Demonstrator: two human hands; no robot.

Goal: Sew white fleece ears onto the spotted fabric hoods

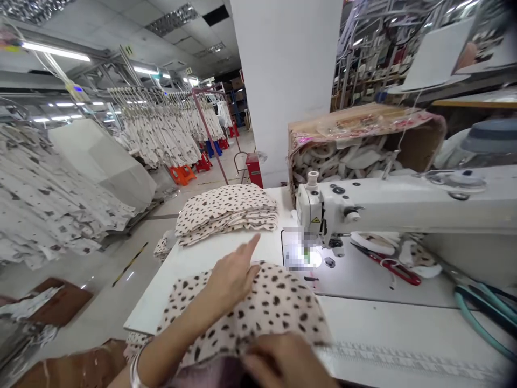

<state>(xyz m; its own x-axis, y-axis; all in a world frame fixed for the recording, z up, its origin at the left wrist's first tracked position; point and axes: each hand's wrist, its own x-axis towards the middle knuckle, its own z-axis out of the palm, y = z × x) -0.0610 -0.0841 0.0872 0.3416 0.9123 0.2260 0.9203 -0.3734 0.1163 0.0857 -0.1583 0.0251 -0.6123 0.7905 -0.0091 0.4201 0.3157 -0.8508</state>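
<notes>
A cream fabric piece with dark brown spots [278, 302] lies on the near part of the sewing table, its far edge curved. My left hand [232, 275] rests on top of it, index finger stretched out toward the back and thumb apart. Close to me, my right hand [286, 358] is bent at the cloth's near edge, with the edge between its fingers and thumb; motion blurs it somewhat. Beyond the piece sits a stack of matching spotted fabric pieces [226, 210]. The white sewing machine [388, 202] stands to the right, its lit needle area apart from the cloth.
Red-handled scissors [398, 269] lie under the machine arm, and teal-handled shears [484, 312] at the right. A measuring tape strip [388, 355] runs along the front of the table. Behind the machine is a cardboard box [363, 121] of fabric pieces. Garments [153, 126] hang at left.
</notes>
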